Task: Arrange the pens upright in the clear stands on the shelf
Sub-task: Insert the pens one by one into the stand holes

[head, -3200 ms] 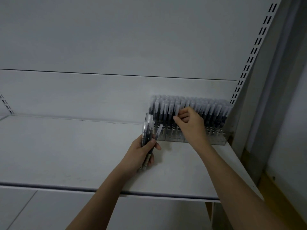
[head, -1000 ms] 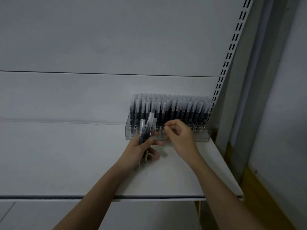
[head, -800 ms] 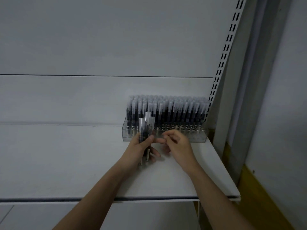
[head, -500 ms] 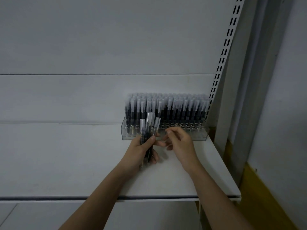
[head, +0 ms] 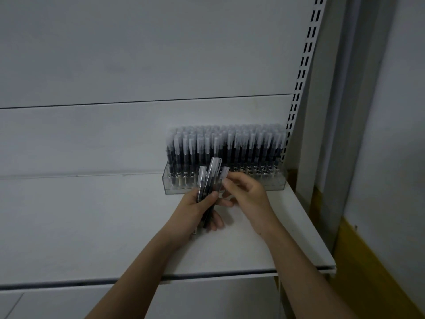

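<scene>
Mid-restock, both hands at pen bundle in front of stand.
Left hand [head: 195, 209] fingers curled round a few loose pens [head: 208, 180], caps up, fanned; right hand [head: 247, 193] pinches the rightmost one's cap. Clear stand [head: 174, 186] packed with upright pens [head: 230, 146] sits at back right of shelf [head: 92, 226].

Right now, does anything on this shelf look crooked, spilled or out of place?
Nothing stands out. The pens stand upright in the clear stand; the only loose ones are fanned in the left hand, with the right hand pinching one.
</scene>
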Demonstrator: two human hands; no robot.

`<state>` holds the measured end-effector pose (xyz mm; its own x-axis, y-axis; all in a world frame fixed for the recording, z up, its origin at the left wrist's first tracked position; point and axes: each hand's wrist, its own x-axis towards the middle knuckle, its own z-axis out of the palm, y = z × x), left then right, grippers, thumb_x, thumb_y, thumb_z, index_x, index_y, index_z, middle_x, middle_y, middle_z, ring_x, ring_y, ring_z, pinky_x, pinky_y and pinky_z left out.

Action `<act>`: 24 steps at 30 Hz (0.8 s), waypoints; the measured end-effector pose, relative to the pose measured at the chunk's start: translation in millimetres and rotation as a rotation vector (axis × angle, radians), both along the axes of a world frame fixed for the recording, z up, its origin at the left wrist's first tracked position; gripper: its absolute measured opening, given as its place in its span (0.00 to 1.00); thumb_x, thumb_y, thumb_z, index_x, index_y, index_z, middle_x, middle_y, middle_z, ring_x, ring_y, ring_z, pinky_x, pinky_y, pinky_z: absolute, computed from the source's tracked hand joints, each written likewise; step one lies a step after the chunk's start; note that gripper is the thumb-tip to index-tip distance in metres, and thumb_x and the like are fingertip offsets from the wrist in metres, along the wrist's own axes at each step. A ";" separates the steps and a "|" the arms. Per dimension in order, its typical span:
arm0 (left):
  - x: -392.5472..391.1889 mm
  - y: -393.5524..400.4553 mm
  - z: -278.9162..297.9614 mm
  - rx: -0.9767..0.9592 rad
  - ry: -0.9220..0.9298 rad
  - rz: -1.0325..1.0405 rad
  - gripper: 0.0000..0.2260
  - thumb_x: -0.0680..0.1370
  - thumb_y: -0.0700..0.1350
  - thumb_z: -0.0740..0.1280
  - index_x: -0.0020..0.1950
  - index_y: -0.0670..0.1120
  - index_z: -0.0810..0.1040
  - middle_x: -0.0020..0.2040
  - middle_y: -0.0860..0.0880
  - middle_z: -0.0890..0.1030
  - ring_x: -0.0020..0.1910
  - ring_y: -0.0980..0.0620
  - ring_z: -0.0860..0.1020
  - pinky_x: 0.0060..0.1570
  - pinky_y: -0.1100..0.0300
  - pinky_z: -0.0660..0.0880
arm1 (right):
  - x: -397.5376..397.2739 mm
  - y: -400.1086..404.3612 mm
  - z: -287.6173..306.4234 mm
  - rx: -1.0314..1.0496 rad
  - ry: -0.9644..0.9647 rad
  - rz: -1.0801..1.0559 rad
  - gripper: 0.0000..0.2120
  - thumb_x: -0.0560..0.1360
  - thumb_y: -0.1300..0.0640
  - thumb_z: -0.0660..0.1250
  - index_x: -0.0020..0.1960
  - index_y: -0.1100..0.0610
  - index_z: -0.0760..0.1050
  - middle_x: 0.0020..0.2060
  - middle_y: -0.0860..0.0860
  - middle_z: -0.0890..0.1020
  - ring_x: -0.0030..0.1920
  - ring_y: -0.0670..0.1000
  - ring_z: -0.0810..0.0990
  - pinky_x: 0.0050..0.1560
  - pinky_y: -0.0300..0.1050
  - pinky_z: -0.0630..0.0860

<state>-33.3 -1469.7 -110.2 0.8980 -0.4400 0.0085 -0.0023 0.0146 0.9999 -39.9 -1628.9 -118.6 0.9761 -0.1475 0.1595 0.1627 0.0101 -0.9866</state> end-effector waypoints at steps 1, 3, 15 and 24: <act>0.0 0.3 -0.1 0.007 0.000 -0.003 0.10 0.84 0.43 0.59 0.60 0.40 0.76 0.51 0.42 0.86 0.31 0.43 0.80 0.30 0.56 0.74 | -1.2 0.7 0.5 0.004 0.001 0.020 0.06 0.78 0.57 0.70 0.54 0.55 0.82 0.44 0.50 0.86 0.44 0.46 0.84 0.43 0.38 0.78; 0.1 0.0 -0.3 0.027 -0.010 -0.012 0.11 0.84 0.43 0.59 0.59 0.38 0.77 0.51 0.43 0.86 0.31 0.43 0.80 0.29 0.56 0.75 | -3.5 2.3 0.8 0.033 0.010 0.072 0.06 0.78 0.60 0.69 0.53 0.59 0.82 0.41 0.48 0.85 0.43 0.45 0.84 0.43 0.35 0.78; 2.1 -0.8 -1.9 -0.157 0.065 0.096 0.12 0.83 0.44 0.60 0.66 0.47 0.75 0.55 0.42 0.84 0.36 0.39 0.83 0.34 0.54 0.80 | 26.1 -27.0 59.7 0.023 -0.164 -0.247 0.02 0.77 0.61 0.71 0.49 0.56 0.80 0.41 0.51 0.85 0.39 0.47 0.84 0.40 0.41 0.82; -0.1 -0.2 -1.3 -0.143 0.057 0.090 0.12 0.84 0.45 0.60 0.67 0.46 0.73 0.53 0.41 0.85 0.36 0.39 0.82 0.34 0.54 0.80 | 51.3 -21.7 80.7 -0.363 -0.328 -0.278 0.06 0.76 0.60 0.73 0.50 0.53 0.78 0.42 0.46 0.82 0.43 0.45 0.83 0.46 0.38 0.81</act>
